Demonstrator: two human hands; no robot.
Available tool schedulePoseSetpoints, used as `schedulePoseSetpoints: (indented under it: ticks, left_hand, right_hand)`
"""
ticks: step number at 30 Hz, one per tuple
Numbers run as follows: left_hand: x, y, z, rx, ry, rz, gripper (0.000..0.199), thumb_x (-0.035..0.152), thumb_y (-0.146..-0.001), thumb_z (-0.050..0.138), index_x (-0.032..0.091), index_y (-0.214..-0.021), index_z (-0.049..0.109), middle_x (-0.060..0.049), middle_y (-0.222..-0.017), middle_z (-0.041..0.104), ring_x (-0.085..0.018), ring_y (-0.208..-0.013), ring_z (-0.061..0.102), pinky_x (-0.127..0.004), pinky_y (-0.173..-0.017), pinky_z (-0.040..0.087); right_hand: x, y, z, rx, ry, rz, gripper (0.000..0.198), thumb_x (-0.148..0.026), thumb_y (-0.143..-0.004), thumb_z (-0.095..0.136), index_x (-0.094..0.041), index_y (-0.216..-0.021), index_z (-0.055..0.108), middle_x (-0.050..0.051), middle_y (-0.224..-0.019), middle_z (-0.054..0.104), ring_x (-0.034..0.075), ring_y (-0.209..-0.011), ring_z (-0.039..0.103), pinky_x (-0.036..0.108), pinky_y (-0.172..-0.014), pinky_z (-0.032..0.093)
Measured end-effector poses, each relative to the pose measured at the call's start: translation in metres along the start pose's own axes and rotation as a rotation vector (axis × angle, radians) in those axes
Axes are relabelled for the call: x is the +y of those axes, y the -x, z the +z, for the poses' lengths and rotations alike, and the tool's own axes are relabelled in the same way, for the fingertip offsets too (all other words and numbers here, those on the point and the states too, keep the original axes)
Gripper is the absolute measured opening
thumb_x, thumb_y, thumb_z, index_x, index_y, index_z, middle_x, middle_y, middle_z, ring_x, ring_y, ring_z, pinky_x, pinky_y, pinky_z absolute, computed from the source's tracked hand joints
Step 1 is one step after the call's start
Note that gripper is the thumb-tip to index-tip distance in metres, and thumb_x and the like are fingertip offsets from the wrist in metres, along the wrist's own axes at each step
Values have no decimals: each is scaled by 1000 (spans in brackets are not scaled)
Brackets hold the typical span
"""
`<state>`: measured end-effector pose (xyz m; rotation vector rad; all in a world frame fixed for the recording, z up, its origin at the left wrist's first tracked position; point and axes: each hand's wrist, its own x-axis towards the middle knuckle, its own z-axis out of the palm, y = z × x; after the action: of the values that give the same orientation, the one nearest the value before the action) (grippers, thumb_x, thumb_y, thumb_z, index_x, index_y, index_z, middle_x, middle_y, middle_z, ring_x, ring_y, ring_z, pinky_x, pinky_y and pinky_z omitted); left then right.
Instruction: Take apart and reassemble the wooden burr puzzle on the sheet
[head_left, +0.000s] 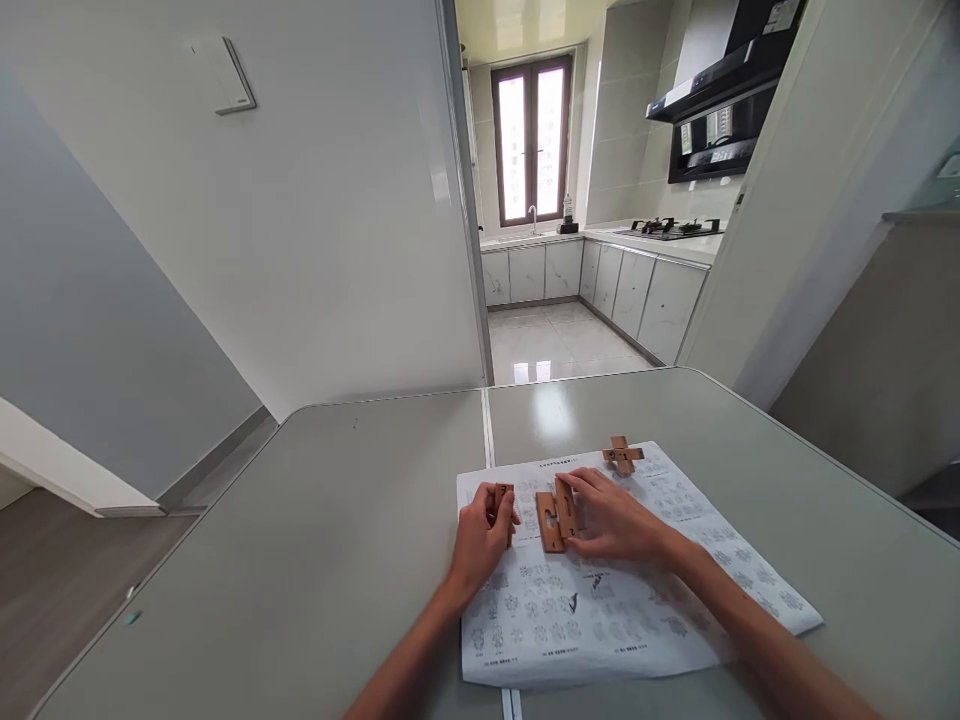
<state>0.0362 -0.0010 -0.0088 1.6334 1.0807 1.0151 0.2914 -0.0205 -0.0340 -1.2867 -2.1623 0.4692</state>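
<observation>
My left hand [484, 525] is closed around a small brown wooden puzzle piece [505, 492] with a dark mark on its end, partly hidden by my fingers. A flat notched wooden piece [549, 522] lies on the printed sheet [525, 625] between my hands. Right beside it, my right hand [611, 515] grips another notched wooden piece [566, 508] by its long edge, fingers at the top and thumb near the bottom. Farther back, a cross-shaped pair of joined wooden pieces [622, 455] rests on the sheet's upper edge.
The sheet, covered in small diagrams, lies on a grey table [360, 560] with a seam [486, 425] running down it. A tiny green bit [133, 618] is near the left edge. Beyond stand a white wall [337, 230] and a kitchen with counters [622, 280].
</observation>
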Motion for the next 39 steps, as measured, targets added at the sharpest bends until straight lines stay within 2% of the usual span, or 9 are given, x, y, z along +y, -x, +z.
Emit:
schedulePoseSetpoints:
  ticks: [5,11,13,16,19,24,31,35,39]
  left_hand:
    - [-1,-1,-1,26,-110,26,37,54,-97,55,22,-80,62,1,-69,66,-14,-55,52,-25,-57,39]
    - [-5,-2,-4,84,-229,76,38,53,-94,60,22,-71,65,1,-66,60,-15,-58,48,-27,-60,36]
    - [-7,-2,-4,88,-254,80,36,52,-94,60,22,-74,67,1,-66,60,-16,-58,48,-27,-60,36]
    - [-10,-1,-5,125,-329,82,29,50,-94,59,24,-89,71,1,-66,59,-17,-58,51,-27,-60,37]
    - [-12,0,-6,136,-425,79,25,47,-95,57,25,-99,68,3,-67,59,-16,-59,53,-26,-61,38]
    - [-12,-1,-7,86,-645,46,23,43,-99,51,24,-97,64,3,-68,59,-17,-63,56,-26,-64,38]
    - [-14,-1,-8,84,-803,50,19,38,-99,52,24,-96,64,1,-72,62,-17,-66,59,-27,-64,38]
    - [-15,-2,-10,96,-814,117,13,32,-97,53,23,-96,63,1,-74,62,-19,-70,61,-30,-69,43]
    - [-11,-1,-8,62,-736,293,11,29,-95,57,22,-103,61,-5,-98,65,-24,-93,63,-38,-85,50]
  right_hand:
    - [3,2,-2,-44,-17,28,70,-39,-75,78,-26,-139,55,11,-131,55,33,-120,56,48,-103,52]
    - [7,4,3,-75,-24,20,78,-40,-75,79,-28,-147,51,11,-136,53,34,-126,51,51,-108,49]
    - [6,3,4,-79,-31,10,79,-40,-75,79,-29,-148,50,12,-136,53,34,-127,51,51,-108,49]
    - [0,1,6,-80,-40,-10,76,-41,-77,79,-29,-147,51,11,-136,54,34,-128,51,50,-107,49]
    - [-6,0,8,-83,-46,-23,74,-42,-78,79,-29,-146,51,11,-137,54,33,-129,49,50,-108,49]
    - [-12,-2,17,-83,-64,-45,75,-41,-80,79,-28,-147,50,10,-142,53,32,-131,47,49,-109,47]
    - [-17,-4,27,-35,-76,-94,70,-39,-79,82,-28,-142,53,10,-141,56,32,-130,49,49,-108,48]
    - [-16,-4,30,-16,-73,-104,69,-39,-79,83,-28,-140,54,10,-141,57,31,-130,50,49,-107,49]
    - [-17,-5,35,14,-72,-117,72,-43,-77,86,-28,-140,54,10,-139,59,32,-128,53,51,-106,49]
